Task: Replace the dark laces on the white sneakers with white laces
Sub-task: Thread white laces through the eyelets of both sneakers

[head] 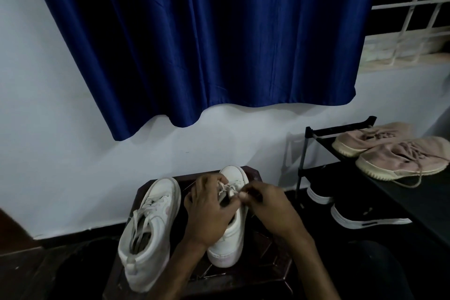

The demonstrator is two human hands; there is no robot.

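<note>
Two white sneakers stood on a dark wooden stool [267,258], toes toward its far edge. The laced sneaker [151,226] sat along the left edge, its pale laces loose over the tongue and its heel near the front left corner. The second sneaker [231,238] occupied the middle, its toe reaching the far edge. The left hand [209,209] lay over this shoe from the left, fingers curled round the upper at the eyelets and thumb pressed against the tongue. The right hand [267,204] came in from the right, thumb and fingertips pinching a lace [227,187] – pale, crossed at the top eyelets. To the right of the stool stood a black rack [316,133], with pink shoes [399,156] on the top shelf and black shoes [360,217] below. A blue curtain [207,44] hung against the wall behind.
</note>
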